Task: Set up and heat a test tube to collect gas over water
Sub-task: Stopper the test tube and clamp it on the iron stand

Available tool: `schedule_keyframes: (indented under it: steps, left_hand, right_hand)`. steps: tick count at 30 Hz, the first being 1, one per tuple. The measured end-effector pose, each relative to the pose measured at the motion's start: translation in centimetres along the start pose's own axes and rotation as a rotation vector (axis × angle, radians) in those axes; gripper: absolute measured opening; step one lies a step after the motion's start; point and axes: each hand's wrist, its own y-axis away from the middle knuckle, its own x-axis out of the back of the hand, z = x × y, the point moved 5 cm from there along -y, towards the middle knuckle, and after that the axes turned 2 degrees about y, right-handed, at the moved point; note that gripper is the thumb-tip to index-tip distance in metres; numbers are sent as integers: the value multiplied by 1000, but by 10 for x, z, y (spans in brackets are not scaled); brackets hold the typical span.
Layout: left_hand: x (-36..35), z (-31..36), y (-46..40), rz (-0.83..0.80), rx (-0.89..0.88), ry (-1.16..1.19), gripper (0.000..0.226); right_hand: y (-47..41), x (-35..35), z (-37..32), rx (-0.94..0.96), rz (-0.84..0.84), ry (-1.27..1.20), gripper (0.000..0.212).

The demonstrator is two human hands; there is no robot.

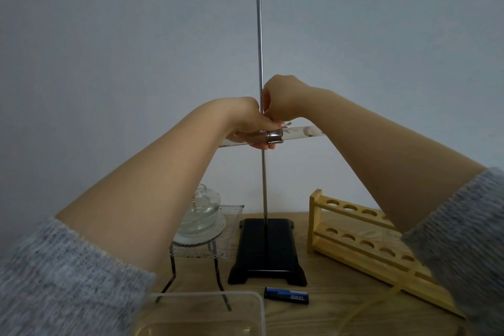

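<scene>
two bare forearms in pushed-up grey knitted sleeves (62, 275) are reaching up and meeting at a thin upright metal rod (259, 35) of a stand with a black rectangular base (266, 248). the left hand (249, 124) is curling closed around a long clear glass test tube (300, 132), which is lying nearly level across the rod, its right end tilting slightly upward. a shiny metal clamp (274, 136) is wrapping the tube just beside the left fingers. the right hand (283, 99) is sitting just above and to the right of the left one, its fingers pinching shut over the small screw on top of the clamp; what exactly the fingertips are gripping is too small to tell.

below the left forearm, a clear glass spirit lamp with a glass cap (203, 213) is standing on a square of white wire gauze (226, 229) on a black metal tripod (218, 275). below the right forearm, a pale wooden test tube rack with round holes (362, 237) is lying on the light wooden tabletop (335, 316). well below both hands, in front of the base, a small blue and black cylinder printed "quality" (286, 295) is lying on its side, and a clear plastic tub (207, 314) is sitting at the near edge, just beside the left sleeve.
</scene>
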Motion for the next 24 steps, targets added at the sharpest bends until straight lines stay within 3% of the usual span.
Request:
schedule_keyframes:
  steps: [2,5,10,17,24]
  left_hand:
    - [1,-1,0,-5,0,5,42]
    - [2,-3,0,0,3,33,44]
    - [3,-1,4,12,13,2,40]
    - [2,2,7,17,-7,-24,44]
    - [3,1,2,16,-40,-84,42]
  right_hand:
    - [-2,-2,-3,-17,-33,-10,26]
    - [-3,-1,-7,-11,-38,26,8]
    - [0,-1,-3,-44,-25,119,32]
    - [6,-2,3,-86,-155,113,36]
    - [7,-9,5,-117,-178,-26,37]
